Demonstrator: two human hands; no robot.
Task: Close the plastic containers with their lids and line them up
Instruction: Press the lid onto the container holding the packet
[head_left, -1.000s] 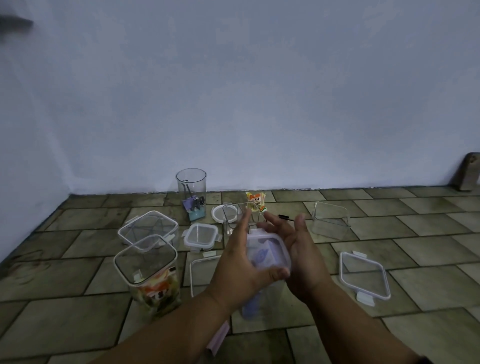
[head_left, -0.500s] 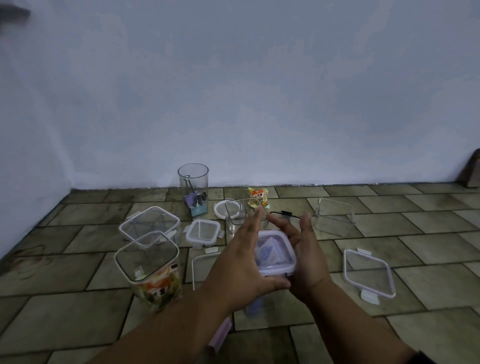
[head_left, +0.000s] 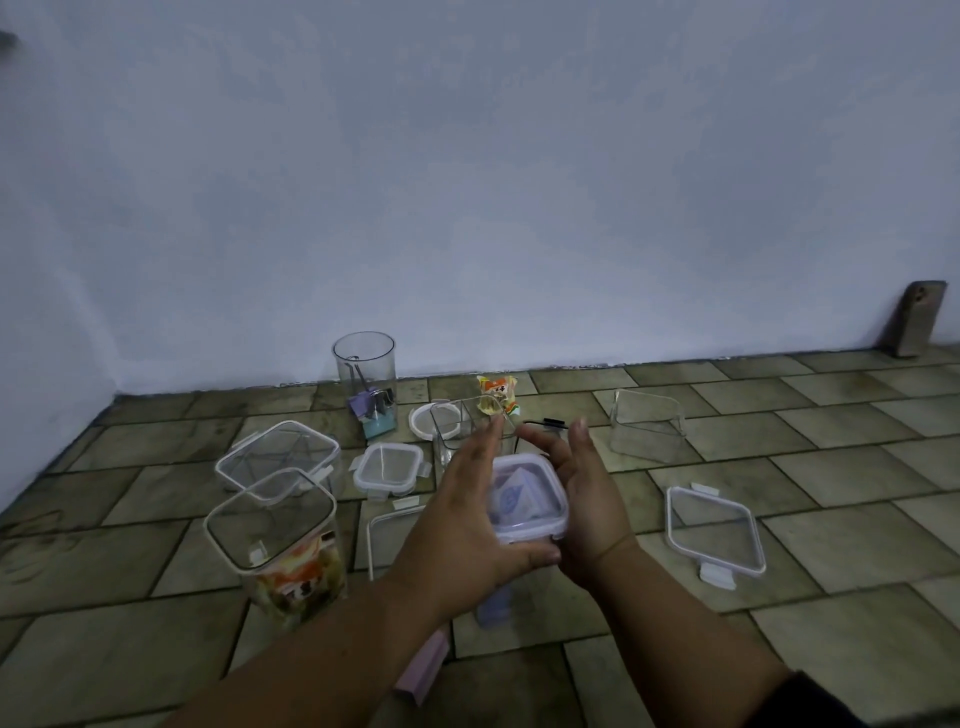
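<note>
**Lid going onto the tall container**

Head view: the tall container (head_left: 527, 519) stands on the tiled floor (head_left: 779, 649) right in front of the person, its lid already laid on top. The left hand (head_left: 467, 525) and right hand (head_left: 584, 499) flank it, palms against the lid's sides. Fingers on both are straight and spread, curled round nothing, and the left thumb lies along the near edge.

The step in hand looks like seating this lid. Next, its side flaps probably need pressing down, then the container goes in line with the 3 closed ones at left: the printed-packet container (head_left: 275, 540), the wide container (head_left: 278, 457) and the small container (head_left: 388, 467).

An open clear container (head_left: 457, 431) sits just behind the fingertips and could get knocked. Also unlidded are a rectangular tub (head_left: 647, 431) and a round jar (head_left: 364, 374). Loose lids lie near: a square lid (head_left: 714, 525), a round lid (head_left: 423, 420) and a lid frame (head_left: 387, 540) partly under the left wrist.
</note>
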